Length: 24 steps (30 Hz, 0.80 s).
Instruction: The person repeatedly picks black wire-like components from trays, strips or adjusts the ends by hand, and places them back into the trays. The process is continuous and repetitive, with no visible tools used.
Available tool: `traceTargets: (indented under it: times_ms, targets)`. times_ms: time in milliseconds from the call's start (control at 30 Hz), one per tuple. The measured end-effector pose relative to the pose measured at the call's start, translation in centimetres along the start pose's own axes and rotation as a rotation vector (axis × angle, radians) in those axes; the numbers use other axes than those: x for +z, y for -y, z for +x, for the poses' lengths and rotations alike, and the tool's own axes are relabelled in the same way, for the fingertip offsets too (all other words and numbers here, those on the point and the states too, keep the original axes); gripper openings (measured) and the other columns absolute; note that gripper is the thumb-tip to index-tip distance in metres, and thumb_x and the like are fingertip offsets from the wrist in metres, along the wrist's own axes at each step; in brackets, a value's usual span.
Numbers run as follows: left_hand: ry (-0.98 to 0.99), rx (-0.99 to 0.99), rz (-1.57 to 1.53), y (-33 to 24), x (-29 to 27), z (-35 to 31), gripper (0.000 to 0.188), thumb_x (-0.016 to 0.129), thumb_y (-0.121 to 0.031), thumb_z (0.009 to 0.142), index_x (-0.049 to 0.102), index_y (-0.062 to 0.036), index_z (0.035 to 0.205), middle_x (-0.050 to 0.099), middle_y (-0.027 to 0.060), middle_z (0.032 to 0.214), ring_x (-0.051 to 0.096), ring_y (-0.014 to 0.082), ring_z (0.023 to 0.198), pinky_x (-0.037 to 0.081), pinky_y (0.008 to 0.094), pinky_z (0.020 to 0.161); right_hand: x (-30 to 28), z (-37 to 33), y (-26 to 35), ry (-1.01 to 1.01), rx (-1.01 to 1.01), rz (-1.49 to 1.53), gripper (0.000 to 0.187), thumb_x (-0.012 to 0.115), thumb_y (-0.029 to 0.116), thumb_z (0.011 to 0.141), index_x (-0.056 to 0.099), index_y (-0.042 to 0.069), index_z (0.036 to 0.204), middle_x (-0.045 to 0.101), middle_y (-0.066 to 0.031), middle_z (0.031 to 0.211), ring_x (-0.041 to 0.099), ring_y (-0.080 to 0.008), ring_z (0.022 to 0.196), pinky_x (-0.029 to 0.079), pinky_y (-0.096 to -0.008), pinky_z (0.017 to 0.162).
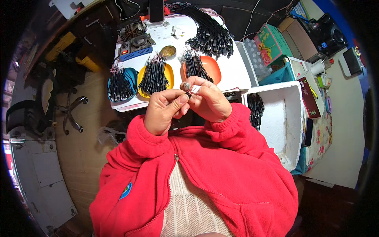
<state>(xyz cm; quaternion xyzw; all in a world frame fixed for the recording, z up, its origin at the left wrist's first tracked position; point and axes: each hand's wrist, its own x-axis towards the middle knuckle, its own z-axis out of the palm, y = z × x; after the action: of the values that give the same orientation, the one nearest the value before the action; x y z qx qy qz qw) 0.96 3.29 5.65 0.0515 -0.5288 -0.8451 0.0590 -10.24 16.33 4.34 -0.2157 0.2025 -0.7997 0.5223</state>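
Note:
In front of my chest, both hands meet over a small black cable end [188,94] with thin reddish wires. My left hand [165,110] pinches it between thumb and forefinger. My right hand [213,102] closes on it from the other side, its fingertips partly wrapped in something whitish. Most of the cable is hidden by the fingers. Just beyond my hands, an orange tray [213,68] holds a bundle of short black cables [194,65]. Similar bundles fill a yellow tray [170,73] and a teal tray [133,75] to the left.
Behind the trays stand a blue heating device [136,54] with a lit red switch and a round tin [168,51] of amber material. A large heap of black cables [211,33] covers the table's back. At right, a white foam box [276,118] holds more cables.

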Motion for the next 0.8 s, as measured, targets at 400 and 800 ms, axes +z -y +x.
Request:
traceTargets:
  times_ms: [400, 800]
  targets:
    - [0.051, -0.094, -0.002, 0.0, -0.8, -0.2, 0.019, 0.059, -0.013, 0.095, 0.065, 0.0039, 0.103, 0.062, 0.0028, 0.073, 0.046, 0.0032, 0.058, 0.032, 0.0158, 0.051, -0.8, 0.1, 0.0, -0.088, 0.058, -0.156, 0.018, 0.059, 0.010, 0.094, 0.054, 0.002, 0.109, 0.058, -0.0029, 0.095, 0.055, -0.0086, 0.078, 0.046, -0.0214, 0.067]
    - [0.079, -0.124, 0.012, -0.3, -1.2, 0.0, 0.019, 0.056, -0.009, 0.096, 0.066, 0.0065, 0.098, 0.062, 0.0043, 0.072, 0.042, 0.0030, 0.055, 0.032, 0.0167, 0.051, -0.8, 0.0, 0.0, -0.110, 0.090, -0.323, 0.020, 0.060, 0.011, 0.094, 0.052, 0.003, 0.110, 0.057, -0.0009, 0.091, 0.051, -0.0068, 0.074, 0.041, -0.0197, 0.064]
